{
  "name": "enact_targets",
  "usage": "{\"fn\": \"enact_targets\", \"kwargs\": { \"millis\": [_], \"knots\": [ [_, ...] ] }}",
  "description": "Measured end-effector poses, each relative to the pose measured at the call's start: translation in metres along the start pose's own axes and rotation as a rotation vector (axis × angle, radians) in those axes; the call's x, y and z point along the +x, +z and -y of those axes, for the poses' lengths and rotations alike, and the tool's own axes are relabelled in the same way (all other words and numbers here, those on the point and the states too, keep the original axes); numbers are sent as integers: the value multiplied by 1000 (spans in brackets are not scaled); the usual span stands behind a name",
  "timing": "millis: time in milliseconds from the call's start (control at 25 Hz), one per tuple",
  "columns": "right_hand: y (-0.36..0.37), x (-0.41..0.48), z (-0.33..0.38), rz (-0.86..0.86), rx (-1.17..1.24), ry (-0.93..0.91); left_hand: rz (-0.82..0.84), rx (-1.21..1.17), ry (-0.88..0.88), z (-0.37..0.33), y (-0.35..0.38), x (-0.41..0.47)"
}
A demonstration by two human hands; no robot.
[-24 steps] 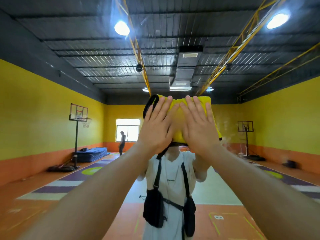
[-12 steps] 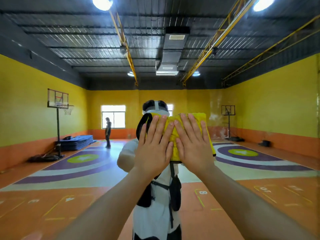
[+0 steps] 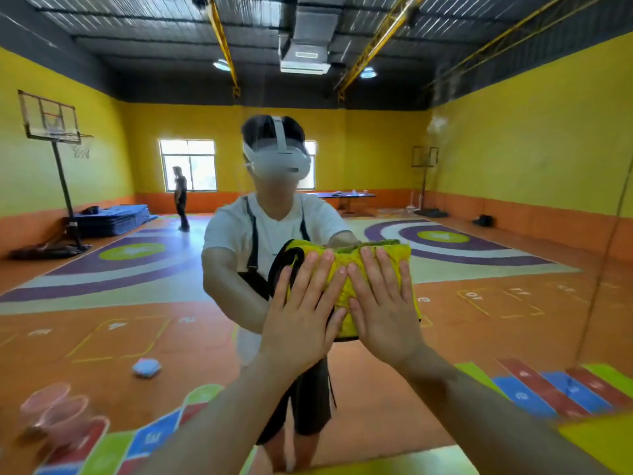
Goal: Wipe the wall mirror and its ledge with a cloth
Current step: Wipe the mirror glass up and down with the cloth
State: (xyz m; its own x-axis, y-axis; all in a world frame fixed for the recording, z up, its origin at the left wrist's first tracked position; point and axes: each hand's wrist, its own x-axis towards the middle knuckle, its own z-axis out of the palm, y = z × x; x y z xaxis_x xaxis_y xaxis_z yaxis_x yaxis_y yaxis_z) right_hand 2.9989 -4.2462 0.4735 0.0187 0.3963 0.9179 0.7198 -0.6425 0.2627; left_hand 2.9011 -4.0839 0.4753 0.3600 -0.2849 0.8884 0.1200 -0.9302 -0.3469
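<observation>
1. Both hands have slid down the wall mirror (image 3: 496,173) since a second ago, from the height of my reflected head to my reflected chest. They have taken the cloth (image 3: 346,260) with them, so the reflected headset (image 3: 277,162) is now uncovered.
2. My left hand (image 3: 298,323) and right hand (image 3: 383,313) lie side by side, touching along their inner edges. Their fingers are straight and spread, and neither hand curls round the fabric. They press the cloth flat to the glass.
3. I judge the flat palms are there to spread pressure evenly. Two hands together keep the folded pad from bunching and clear a wide stripe.
4. The cloth is yellow and folded thick. It sits against the glass near the middle of the view, with its top edge showing above my fingertips.
5. This looks like a downward stroke, partway through the job. A hazy smear (image 3: 436,126) high on the right looks unwiped.
6. A pale green strip (image 3: 421,455) along the bottom may be the ledge; I cannot tell. Nothing touches it yet.
</observation>
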Motion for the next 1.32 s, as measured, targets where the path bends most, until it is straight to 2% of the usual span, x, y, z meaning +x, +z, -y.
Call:
{"fn": "enact_targets", "kwargs": {
  "millis": [400,720,1040,1120,1320],
  "knots": [
    [44,-175,40,110,80,-69,96,-27,1,-66,53,-170],
    [87,-354,72,226,101,-142,242,69,63,-136,97,-334],
    [129,-492,95,262,97,-237,310,62,66,-190,133,-460],
    [136,-517,96,275,119,-256,368,-44,30,-202,132,-480],
    [138,-563,90,293,255,-368,691,-278,-8,-223,113,-518]
  ]
}}
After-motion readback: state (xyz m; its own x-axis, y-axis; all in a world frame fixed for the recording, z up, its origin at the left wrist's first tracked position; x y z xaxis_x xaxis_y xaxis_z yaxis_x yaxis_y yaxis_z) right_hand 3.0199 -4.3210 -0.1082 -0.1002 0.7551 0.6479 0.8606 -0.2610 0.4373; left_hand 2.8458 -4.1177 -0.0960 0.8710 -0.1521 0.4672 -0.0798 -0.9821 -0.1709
